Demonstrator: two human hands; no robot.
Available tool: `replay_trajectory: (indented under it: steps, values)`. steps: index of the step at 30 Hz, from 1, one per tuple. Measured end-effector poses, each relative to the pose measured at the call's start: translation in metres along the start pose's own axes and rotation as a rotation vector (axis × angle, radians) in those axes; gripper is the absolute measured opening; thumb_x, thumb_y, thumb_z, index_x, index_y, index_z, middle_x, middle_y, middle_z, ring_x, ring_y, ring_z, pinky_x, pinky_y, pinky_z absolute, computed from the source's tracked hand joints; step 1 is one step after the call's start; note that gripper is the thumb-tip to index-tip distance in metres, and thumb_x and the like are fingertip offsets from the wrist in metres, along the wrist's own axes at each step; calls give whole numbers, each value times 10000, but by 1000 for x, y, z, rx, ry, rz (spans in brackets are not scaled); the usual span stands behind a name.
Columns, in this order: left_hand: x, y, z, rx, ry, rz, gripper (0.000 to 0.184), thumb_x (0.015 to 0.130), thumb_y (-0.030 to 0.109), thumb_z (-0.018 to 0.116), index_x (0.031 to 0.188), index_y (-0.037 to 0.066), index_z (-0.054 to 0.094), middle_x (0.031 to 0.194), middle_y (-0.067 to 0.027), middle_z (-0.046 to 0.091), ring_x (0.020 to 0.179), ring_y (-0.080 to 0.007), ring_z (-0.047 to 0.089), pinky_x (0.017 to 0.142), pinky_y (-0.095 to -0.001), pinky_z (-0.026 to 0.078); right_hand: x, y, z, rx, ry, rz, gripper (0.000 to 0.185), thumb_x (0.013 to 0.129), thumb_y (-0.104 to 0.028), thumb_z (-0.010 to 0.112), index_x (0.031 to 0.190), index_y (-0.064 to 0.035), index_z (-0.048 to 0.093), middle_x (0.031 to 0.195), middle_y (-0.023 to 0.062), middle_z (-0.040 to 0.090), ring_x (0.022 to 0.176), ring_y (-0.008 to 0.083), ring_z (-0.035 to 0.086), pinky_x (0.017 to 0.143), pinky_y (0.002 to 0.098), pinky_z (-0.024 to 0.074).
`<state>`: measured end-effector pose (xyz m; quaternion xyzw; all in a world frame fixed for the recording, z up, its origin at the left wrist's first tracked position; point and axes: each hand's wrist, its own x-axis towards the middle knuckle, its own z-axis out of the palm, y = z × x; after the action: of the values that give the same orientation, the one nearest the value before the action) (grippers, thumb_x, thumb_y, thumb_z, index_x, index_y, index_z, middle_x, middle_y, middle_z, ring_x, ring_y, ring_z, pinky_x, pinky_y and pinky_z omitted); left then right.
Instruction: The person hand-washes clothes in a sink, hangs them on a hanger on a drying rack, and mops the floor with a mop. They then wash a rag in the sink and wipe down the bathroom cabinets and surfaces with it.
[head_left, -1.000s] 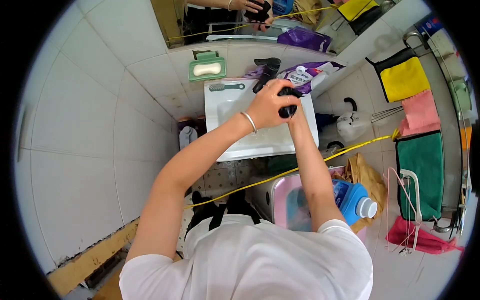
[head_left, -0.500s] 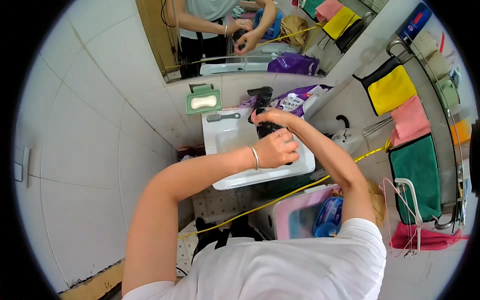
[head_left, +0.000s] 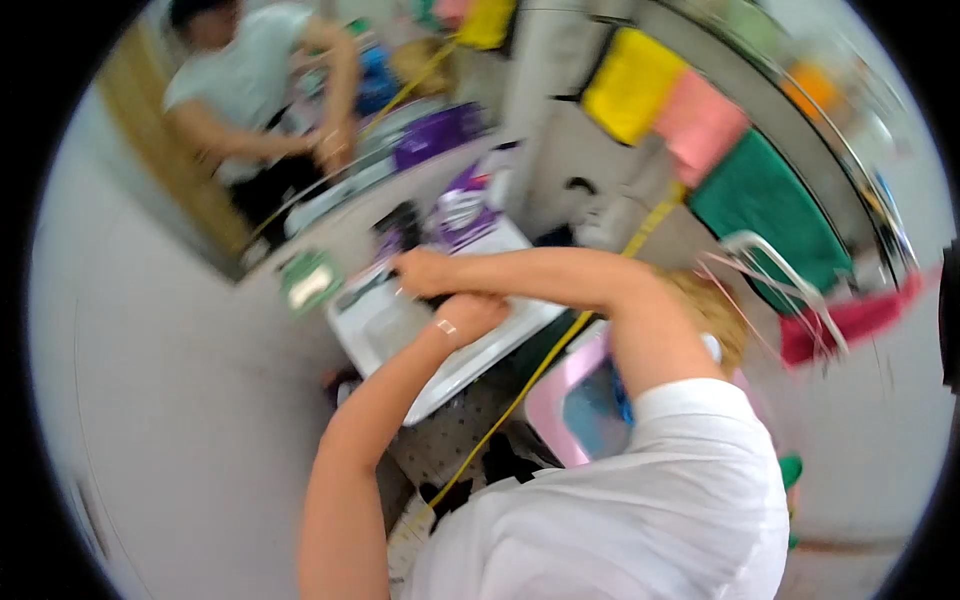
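Both hands are over the white sink, close together and blurred by motion. Between them shows a dark piece, which looks like a wet black cloth; its exact kind is hard to make out. My left hand, with a bracelet at the wrist, is closed at the near side of it. My right hand reaches across from the right and is closed at its far side, just in front of the black faucet. A grey brush lies on the sink's left rim.
A green soap dish with white soap is left of the sink. A purple-and-white bag stands behind it. Below right is a pink-rimmed tub, crossed by a yellow hose. Cloths, among them a green one, hang at right.
The view has tilted and turned, so the sink and mirror now appear further left and slanted. My hands stay together over the sink with the black cloth between them.
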<state>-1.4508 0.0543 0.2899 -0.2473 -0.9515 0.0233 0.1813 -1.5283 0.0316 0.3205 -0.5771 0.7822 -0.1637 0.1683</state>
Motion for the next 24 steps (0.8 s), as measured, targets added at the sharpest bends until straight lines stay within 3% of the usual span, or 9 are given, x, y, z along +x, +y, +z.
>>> replay_trajectory:
  steps: [1,2,4,6,15,19,21,23,24]
  values:
    - [0,-1,2,-84,-162,-55,249,799,161,478,983,37,592,1072,-158,591,1011,-294,558,857,-422,442,-7,-7,-7,101,-21,-1,296,703,-177,524,923,6,600,840,279,609,814,395,613,725,455,487]
    - [-2,-2,5,175,-117,90,312,837,171,452,1093,30,563,1149,-171,557,1087,-322,516,930,-448,390,-1,-1,4,29,61,-82,259,690,-143,510,886,-7,610,819,269,615,798,404,613,694,457,492]
    - [-8,-5,10,154,39,70,353,875,198,421,1162,25,531,1185,-185,537,1117,-338,493,970,-442,353,3,-12,10,10,-63,-43,287,692,-96,496,947,-21,608,833,236,628,812,387,619,709,468,486]
    - [-2,-8,3,195,-218,-16,385,899,229,401,1220,35,489,1244,-191,489,1174,-322,443,994,-426,327,0,-21,3,-24,-49,-11,336,708,-86,495,1029,-30,577,900,229,622,865,382,608,741,464,480]
    - [-12,-22,25,-137,-416,-254,413,894,259,429,1260,70,463,1281,-138,472,1221,-280,392,998,-398,317,-9,-31,0,-30,47,-37,330,750,-100,500,1069,-26,540,906,227,618,863,380,608,748,453,485]
    - [-18,-21,22,33,-439,-147,392,881,257,452,1225,76,501,1275,-118,481,1199,-283,413,977,-413,337,-12,-25,-1,66,234,89,311,745,-136,523,1037,-36,561,926,210,625,863,363,610,749,446,483]
    - [-23,-18,4,174,-375,45,325,826,207,512,1123,85,568,1206,-104,524,1140,-299,450,945,-453,361,-1,-6,2,263,373,151,312,734,-167,545,1018,-41,572,938,197,628,877,352,607,754,438,482]
    - [-29,-14,-40,99,1,191,295,730,122,579,1023,89,596,1116,-111,543,1085,-312,468,932,-480,369,14,21,5,561,628,247,325,710,-226,586,981,-47,588,934,173,632,877,318,607,755,412,476]
    - [-34,-11,-59,31,127,86,331,686,96,596,1016,92,591,1091,-123,538,1078,-319,464,937,-489,365,16,36,4,655,745,284,337,696,-253,607,963,-48,593,918,163,633,864,297,608,750,394,472]
